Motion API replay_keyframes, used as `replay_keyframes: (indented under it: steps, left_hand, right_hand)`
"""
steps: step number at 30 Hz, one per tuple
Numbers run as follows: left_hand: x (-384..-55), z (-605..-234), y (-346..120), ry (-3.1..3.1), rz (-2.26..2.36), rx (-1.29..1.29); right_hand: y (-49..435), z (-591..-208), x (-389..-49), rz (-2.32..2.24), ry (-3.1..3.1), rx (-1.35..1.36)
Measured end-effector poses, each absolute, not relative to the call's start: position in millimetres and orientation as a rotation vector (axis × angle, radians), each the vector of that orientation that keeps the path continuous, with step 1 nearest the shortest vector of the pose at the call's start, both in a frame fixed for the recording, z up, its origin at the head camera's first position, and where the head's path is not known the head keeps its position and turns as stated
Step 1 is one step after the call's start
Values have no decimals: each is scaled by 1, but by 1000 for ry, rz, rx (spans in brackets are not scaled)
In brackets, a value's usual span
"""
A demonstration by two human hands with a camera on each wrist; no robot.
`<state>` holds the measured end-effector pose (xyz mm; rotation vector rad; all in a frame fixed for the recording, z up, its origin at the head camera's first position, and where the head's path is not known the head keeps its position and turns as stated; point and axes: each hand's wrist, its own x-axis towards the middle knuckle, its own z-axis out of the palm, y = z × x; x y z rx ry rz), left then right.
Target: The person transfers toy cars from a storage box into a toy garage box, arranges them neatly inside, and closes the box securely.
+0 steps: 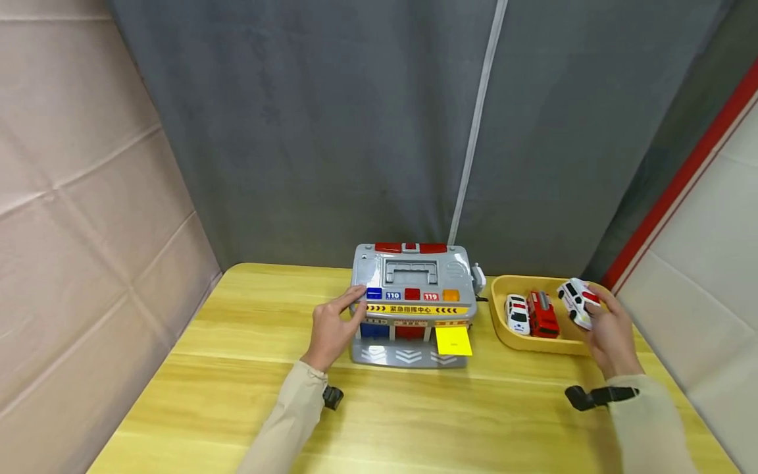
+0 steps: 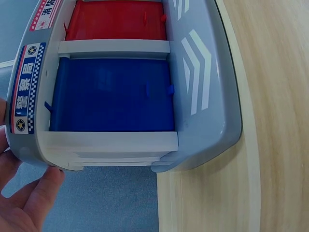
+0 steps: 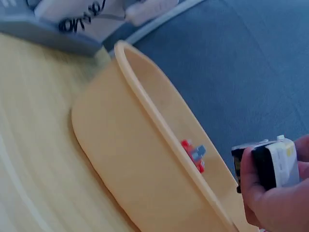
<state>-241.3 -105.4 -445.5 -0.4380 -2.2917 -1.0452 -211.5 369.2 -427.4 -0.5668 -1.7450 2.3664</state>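
A grey toy rescue station (image 1: 408, 283) stands on the wooden table, with blue (image 2: 113, 94) and red (image 2: 116, 20) garage doors down. Its yellow door (image 1: 454, 342) is swung outward. My left hand (image 1: 333, 332) holds the station's left front corner between thumb and fingers. Over the right side of a yellow bin (image 1: 515, 342), my right hand (image 1: 612, 332) grips a white toy ambulance (image 1: 577, 301) with red markings. In the bin lie a white toy car (image 1: 518, 315) and a red toy fire truck (image 1: 542, 316).
A grey curtain (image 1: 308, 145) hangs behind the table (image 1: 237, 342). Pale panels (image 1: 89, 197) flank it at left and right. A grey-white part (image 1: 478, 279) sticks out from the station's right side, between station and bin.
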Motion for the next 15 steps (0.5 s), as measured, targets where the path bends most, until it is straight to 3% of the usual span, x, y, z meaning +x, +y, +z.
replay_keyframes:
  steps: [9,15]
  left_hand:
    - [-243,-445,-105,-2287,-1045,-445]
    - [-243,-447,-105,-2288,-1060,-439]
  right_hand:
    - [356,-432,-189,2716,-1456,-178]
    - [341,-432,-180,2785,-1428,-75]
